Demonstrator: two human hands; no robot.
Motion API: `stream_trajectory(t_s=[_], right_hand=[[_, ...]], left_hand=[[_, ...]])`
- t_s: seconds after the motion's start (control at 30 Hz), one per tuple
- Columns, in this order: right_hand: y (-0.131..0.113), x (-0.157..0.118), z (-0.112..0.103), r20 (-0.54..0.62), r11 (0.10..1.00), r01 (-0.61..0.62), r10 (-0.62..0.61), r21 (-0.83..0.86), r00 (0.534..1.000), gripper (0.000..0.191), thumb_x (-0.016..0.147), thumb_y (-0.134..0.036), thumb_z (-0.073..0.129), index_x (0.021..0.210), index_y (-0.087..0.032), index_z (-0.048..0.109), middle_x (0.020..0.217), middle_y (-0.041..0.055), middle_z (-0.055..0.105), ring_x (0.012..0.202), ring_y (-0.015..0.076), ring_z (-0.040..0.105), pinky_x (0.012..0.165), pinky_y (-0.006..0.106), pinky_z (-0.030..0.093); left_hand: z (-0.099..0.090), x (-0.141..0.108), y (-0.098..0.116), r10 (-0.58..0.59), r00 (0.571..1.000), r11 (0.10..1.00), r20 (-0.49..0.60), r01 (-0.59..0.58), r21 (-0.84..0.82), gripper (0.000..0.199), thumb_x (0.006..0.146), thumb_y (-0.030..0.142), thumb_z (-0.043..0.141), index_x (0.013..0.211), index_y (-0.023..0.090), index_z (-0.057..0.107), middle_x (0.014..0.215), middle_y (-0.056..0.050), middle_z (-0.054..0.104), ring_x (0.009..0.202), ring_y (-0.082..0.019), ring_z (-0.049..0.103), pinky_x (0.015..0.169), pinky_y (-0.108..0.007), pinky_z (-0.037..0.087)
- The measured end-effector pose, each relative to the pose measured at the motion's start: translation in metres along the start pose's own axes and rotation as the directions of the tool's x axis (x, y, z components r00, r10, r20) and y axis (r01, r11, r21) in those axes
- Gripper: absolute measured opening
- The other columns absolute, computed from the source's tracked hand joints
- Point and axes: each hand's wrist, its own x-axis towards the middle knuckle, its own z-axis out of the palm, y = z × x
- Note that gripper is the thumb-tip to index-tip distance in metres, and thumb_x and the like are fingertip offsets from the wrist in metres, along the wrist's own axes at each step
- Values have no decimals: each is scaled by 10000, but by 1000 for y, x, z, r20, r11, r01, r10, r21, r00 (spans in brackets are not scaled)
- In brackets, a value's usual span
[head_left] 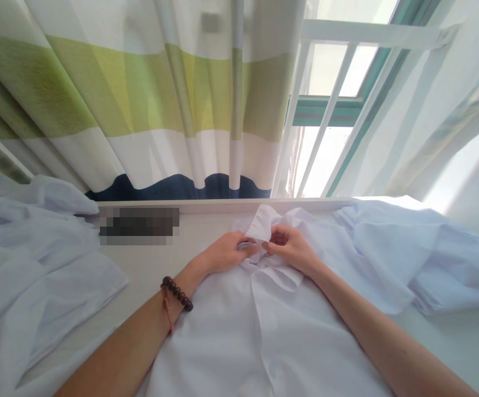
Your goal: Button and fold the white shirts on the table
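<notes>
A white shirt (pixel 235 325) lies on the white surface in front of me, its collar end away from me and its front placket running toward me. My left hand (pixel 233 251), with a dark bead bracelet (pixel 177 294) and a red cord at the wrist, pinches the collar fabric from the left. From the right, my right hand (pixel 286 248) grips the same collar with bent fingers. Between both hands a collar flap (pixel 260 221) stands up. The fingertips are partly hidden by cloth.
White garments are heaped at the left (pixel 36 275) and folded at the right (pixel 388 248). A pixelated dark patch (pixel 139 225) lies near the raised back edge (pixel 206 207). Beyond it hang a green and white curtain (pixel 140 94) and white window bars (pixel 326 116).
</notes>
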Motion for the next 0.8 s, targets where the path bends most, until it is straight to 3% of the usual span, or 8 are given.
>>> stream_trajectory(t_s=[0.43,0.67,0.8], right_hand=[[-5,0,-3,36,997,-79,79,13,996,230,654,-358,757,761,-185,649,683,-4,678,605,155,643,641,293,531],[-3,-1,-7,48,989,-148,146,28,988,259,657,-377,765,802,-178,685,752,15,707,637,160,668,646,284,540],[-3,0,-8,52,980,-184,180,76,982,273,657,-417,772,758,-180,682,686,7,700,645,159,679,656,274,557]], left_hand=[[0,0,0,21,999,998,36,-18,-63,311,861,350,539,1056,161,691,1030,-41,726,943,-229,653,848,-295,487],[2,-1,2,-8,1000,998,-21,9,61,317,859,365,532,1038,154,686,958,-52,726,873,-231,652,777,-296,492],[2,-1,2,-7,999,992,-43,12,130,312,861,358,521,1032,153,683,955,-50,718,869,-221,638,777,-286,474]])
